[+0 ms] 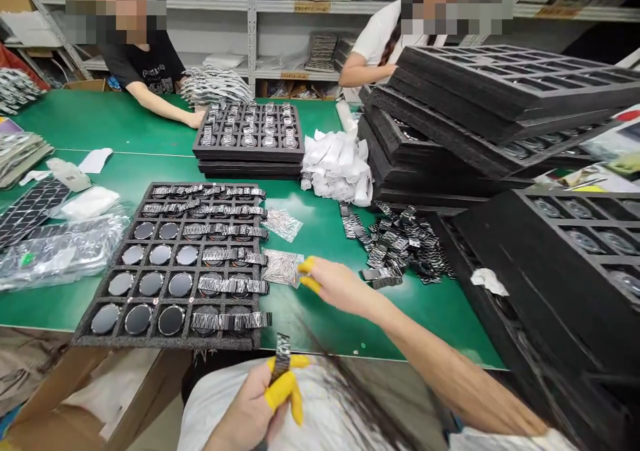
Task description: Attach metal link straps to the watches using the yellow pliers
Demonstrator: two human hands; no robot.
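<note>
My left hand (265, 398), with yellow finger cots, grips a dark metal watch band (283, 354) upright near my lap. My right hand (333, 283), also in yellow finger cots, reaches over the green table with thumb and forefinger curled into a pinch at the edge of a small clear bag of thin metal pins (281, 267). Whatever is between those fingertips is too small to make out. Left of it lies a black foam tray (113, 334) of round watch heads (160, 254), several with dark bands laid across them at the right side.
A second bag of pins (283, 225) lies beyond. Loose dark bands (407, 244) are heaped at the right, near white wrapped pieces (337, 164). Tall foam tray stacks (450, 98) crowd the right side. Two people sit opposite; one's hand (195, 119) touches another filled tray (250, 152).
</note>
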